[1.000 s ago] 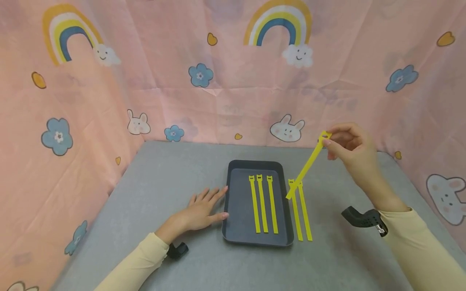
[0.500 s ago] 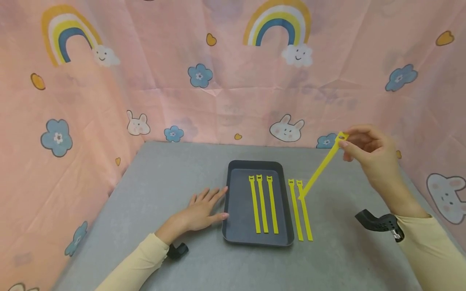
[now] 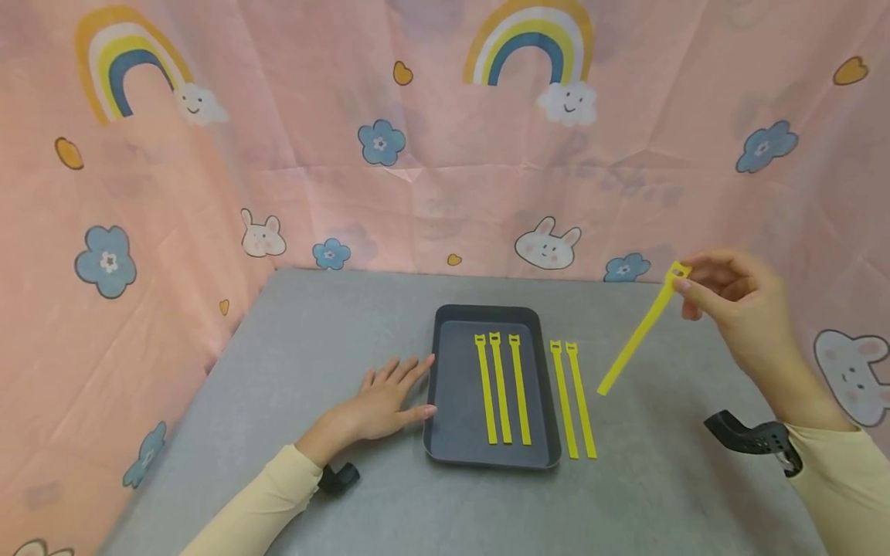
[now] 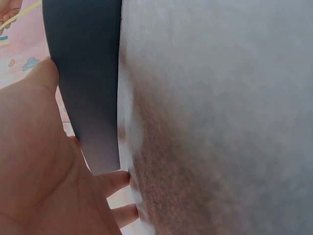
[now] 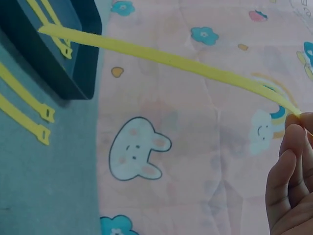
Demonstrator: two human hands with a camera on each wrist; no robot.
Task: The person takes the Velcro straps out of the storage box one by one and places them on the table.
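Observation:
My right hand (image 3: 747, 313) pinches a yellow hook-and-loop cable tie (image 3: 641, 332) by its slotted head, between thumb and index finger. The strap slants down and left above the table, and in the right wrist view its tail overlaps the tray. Three more yellow cable ties (image 3: 505, 390) lie side by side in a dark grey tray (image 3: 452, 461). Just right of the tray, two cable ties (image 3: 573, 401) lie parallel on the table. My left hand (image 3: 382, 405) rests at the tray's left side, fingers spread and straight, with thumb and fingertips right at the rim.
The grey table (image 3: 334, 324) runs back to a pink curtain (image 3: 445, 177) printed with rainbows, rabbits and flowers. The curtain also stands at the left and right. A black wrist mount (image 3: 754, 440) is strapped to the right forearm.
The right hand has carried its cable tie to the right and slightly down, away from the pair on the table. The left hand and tray have stayed in place.

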